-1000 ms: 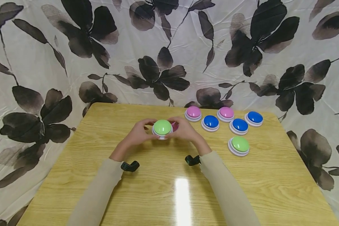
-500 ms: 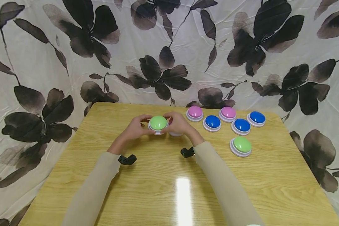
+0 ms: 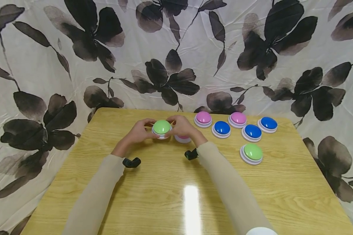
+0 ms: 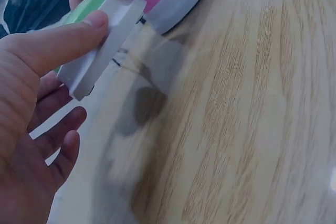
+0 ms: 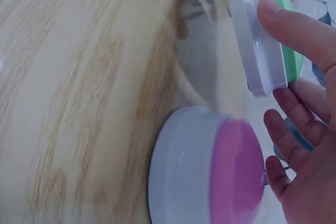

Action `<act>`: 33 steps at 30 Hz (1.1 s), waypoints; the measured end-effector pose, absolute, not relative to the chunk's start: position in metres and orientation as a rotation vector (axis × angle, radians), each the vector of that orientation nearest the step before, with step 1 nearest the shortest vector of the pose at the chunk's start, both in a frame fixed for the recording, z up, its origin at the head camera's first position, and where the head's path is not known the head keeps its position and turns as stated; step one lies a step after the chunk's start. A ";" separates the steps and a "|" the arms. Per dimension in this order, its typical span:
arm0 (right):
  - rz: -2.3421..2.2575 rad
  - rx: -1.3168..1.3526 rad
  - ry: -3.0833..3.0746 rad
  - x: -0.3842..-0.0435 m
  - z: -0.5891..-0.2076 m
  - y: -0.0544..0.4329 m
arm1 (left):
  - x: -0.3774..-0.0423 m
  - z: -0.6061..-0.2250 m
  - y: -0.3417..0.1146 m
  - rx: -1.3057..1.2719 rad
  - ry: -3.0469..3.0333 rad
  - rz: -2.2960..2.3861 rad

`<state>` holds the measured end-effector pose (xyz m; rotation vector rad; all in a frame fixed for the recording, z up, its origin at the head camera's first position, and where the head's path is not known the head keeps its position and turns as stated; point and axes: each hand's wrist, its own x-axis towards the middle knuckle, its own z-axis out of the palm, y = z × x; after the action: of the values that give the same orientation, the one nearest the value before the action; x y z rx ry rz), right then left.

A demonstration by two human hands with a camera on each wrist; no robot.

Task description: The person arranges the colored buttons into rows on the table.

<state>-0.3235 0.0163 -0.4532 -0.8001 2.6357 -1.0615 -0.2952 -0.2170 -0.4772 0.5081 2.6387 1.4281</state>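
Note:
A green dome button (image 3: 161, 126) on a white base is held between both hands, clear of the table in the wrist views. My left hand (image 3: 139, 131) pinches its left side, the thumb on the white base (image 4: 105, 35). On the opposite side my right hand (image 3: 182, 126) pinches the same button, thumb against the base (image 5: 257, 35). Just below the right hand a pink button (image 3: 182, 139) rests on the table, mostly hidden by that hand in the head view. Its pink dome and white base (image 5: 184, 171) show large in the right wrist view.
At the table's back right stand pink buttons (image 3: 203, 117) (image 3: 238, 118) and blue buttons (image 3: 222, 128) (image 3: 253, 131) (image 3: 269, 123). Another green button (image 3: 253, 152) sits nearer the front. A flowered cloth (image 3: 164, 39) hangs behind the wooden table (image 3: 153, 195).
Both hands have carried the green button left and slightly away from the body. More of the pink button on the table now shows below the right hand.

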 end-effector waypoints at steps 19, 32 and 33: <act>-0.904 -0.714 2.745 -0.326 -0.463 0.012 | -0.307 -0.497 -0.217 0.520 2.571 1.503; -0.868 -0.675 2.733 -0.330 -0.463 0.010 | -0.307 -0.502 -0.216 0.497 2.519 1.572; -0.864 -0.670 2.733 -0.330 -0.464 0.010 | -0.307 -0.502 -0.216 0.500 2.516 1.572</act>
<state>-0.3298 0.0097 -0.4638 -0.6695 2.7325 -0.8643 -0.3065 -0.2163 -0.5023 0.5002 2.5160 1.5717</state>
